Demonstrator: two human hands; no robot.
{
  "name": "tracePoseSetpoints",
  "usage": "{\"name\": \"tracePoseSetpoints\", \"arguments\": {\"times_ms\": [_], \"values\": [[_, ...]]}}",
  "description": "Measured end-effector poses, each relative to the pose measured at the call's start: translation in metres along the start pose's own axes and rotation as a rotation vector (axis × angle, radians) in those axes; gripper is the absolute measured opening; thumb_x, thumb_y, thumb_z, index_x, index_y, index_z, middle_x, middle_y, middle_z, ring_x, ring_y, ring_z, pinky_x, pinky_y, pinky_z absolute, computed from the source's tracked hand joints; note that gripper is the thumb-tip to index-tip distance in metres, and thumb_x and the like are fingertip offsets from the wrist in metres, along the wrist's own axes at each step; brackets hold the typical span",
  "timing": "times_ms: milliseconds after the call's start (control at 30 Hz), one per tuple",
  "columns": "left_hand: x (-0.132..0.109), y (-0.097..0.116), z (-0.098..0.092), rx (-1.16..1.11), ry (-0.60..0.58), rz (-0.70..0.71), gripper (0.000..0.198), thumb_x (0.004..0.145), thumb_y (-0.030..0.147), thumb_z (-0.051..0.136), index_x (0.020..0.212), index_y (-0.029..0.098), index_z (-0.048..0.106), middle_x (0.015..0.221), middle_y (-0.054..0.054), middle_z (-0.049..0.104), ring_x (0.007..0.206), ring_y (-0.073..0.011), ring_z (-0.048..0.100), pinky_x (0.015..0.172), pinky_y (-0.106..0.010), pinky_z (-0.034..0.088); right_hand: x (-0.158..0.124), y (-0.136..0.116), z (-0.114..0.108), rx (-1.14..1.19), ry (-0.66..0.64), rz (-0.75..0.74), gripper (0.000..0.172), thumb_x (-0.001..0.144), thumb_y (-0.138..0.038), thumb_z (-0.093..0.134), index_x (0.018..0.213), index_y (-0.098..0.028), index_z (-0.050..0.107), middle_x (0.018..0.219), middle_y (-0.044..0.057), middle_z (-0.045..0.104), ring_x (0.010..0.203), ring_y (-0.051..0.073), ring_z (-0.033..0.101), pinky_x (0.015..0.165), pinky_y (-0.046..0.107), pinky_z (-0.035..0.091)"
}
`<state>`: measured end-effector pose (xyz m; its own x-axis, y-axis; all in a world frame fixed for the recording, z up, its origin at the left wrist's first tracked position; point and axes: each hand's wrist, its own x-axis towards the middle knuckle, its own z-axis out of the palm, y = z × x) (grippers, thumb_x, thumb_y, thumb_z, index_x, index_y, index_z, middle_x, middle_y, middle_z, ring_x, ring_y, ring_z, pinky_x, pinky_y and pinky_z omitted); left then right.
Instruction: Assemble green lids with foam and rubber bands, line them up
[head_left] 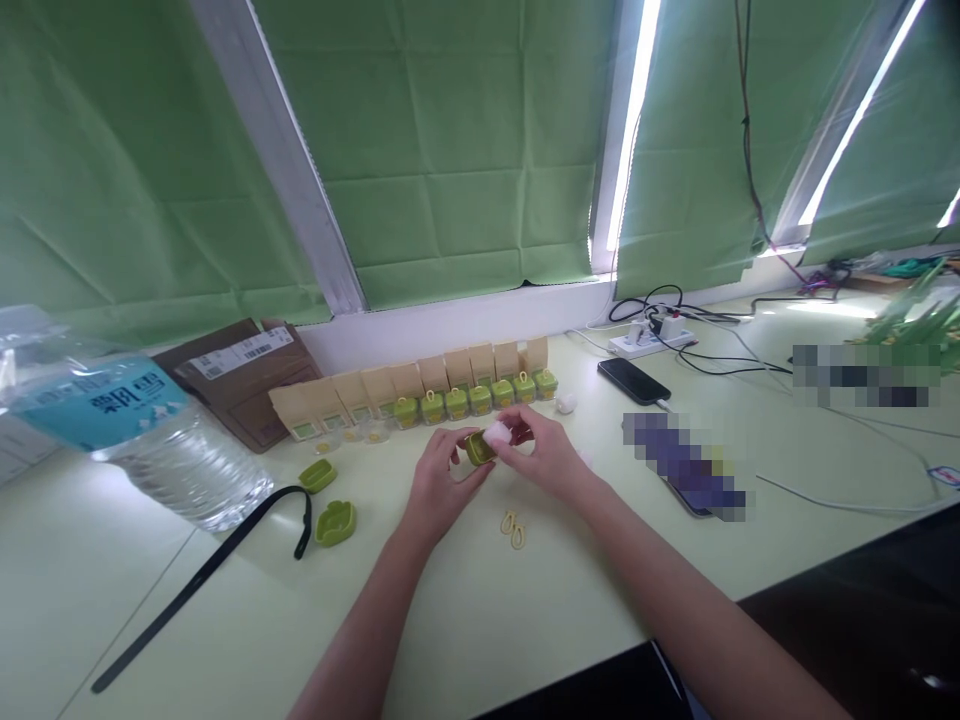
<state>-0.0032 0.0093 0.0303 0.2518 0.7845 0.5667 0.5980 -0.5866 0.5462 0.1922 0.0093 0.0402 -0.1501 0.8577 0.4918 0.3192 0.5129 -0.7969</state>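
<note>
My left hand point(435, 482) grips a small olive-green plastic case point(477, 449), its open side tilted toward me. In my right hand point(546, 458), the thumb and fingers pinch a white soft-looking wad point(496, 433) at the case's right edge. Whether the wad is partly inside the case I cannot tell. Two yellow loops point(514, 530) lie on the table below the hands. To the left rest a shallow green piece point(318, 475) and a scalloped green piece point(335, 522). Another white wad point(566, 402) sits beyond my right hand.
Behind the hands stands a row of green lidded cases point(480, 400) before brown card packs point(405, 382). A large water bottle point(172, 430), a black strap point(202, 570) and a cardboard box point(247, 385) occupy the left. Rightward are a phone point(634, 381), a power strip point(651, 343) and cables.
</note>
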Motion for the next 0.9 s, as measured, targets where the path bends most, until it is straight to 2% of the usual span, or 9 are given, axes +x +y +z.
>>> {"name": "tracePoseSetpoints", "arguments": {"times_ms": [100,233,367,700,900], "values": [[0.0011,0.0021,-0.0009,0.003,0.000,-0.003,0.036,0.081,0.032,0.069,0.115,0.023,0.061,0.106,-0.005,0.063,0.081,-0.0152,0.055,0.075,-0.029,0.047,0.0001,-0.0005,0.0012,0.048,0.045,-0.029,0.031,0.087,-0.034,0.062,0.115,-0.022,0.058,0.102,0.005,0.069,0.087,0.016,0.067,0.083,0.032,0.058],[0.0011,0.0026,-0.0007,-0.010,-0.028,-0.017,0.035,0.081,0.030,0.068,0.114,0.023,0.060,0.112,-0.006,0.065,0.092,-0.0178,0.059,0.078,-0.031,0.047,0.0000,0.0000,0.0049,0.115,0.064,-0.036,0.027,0.085,-0.035,0.063,0.108,-0.022,0.058,0.105,0.005,0.069,0.091,0.017,0.069,0.086,0.033,0.058],[-0.0002,0.0018,-0.0004,-0.014,-0.001,-0.057,0.036,0.083,0.032,0.066,0.116,0.023,0.056,0.114,-0.005,0.066,0.099,-0.0190,0.061,0.080,-0.031,0.047,-0.0006,0.0011,0.0072,0.110,0.033,-0.020,0.024,0.083,-0.035,0.066,0.101,-0.022,0.057,0.099,0.003,0.069,0.087,0.016,0.069,0.085,0.034,0.058],[-0.0007,0.0009,0.0016,-0.048,0.069,-0.009,0.037,0.079,0.027,0.068,0.114,0.023,0.055,0.111,-0.005,0.067,0.096,-0.0175,0.062,0.075,-0.028,0.046,-0.0020,0.0015,0.0093,0.155,0.004,0.022,0.021,0.084,-0.037,0.066,0.095,-0.022,0.056,0.089,0.002,0.071,0.085,0.016,0.070,0.085,0.034,0.059],[-0.0013,0.0005,0.0017,-0.039,0.072,-0.008,0.038,0.079,0.027,0.068,0.115,0.023,0.056,0.111,-0.006,0.067,0.095,-0.0180,0.062,0.075,-0.029,0.047,-0.0027,-0.0007,0.0090,0.168,0.006,0.018,0.019,0.085,-0.038,0.064,0.094,-0.022,0.058,0.088,0.003,0.071,0.084,0.017,0.070,0.083,0.034,0.059]]}}
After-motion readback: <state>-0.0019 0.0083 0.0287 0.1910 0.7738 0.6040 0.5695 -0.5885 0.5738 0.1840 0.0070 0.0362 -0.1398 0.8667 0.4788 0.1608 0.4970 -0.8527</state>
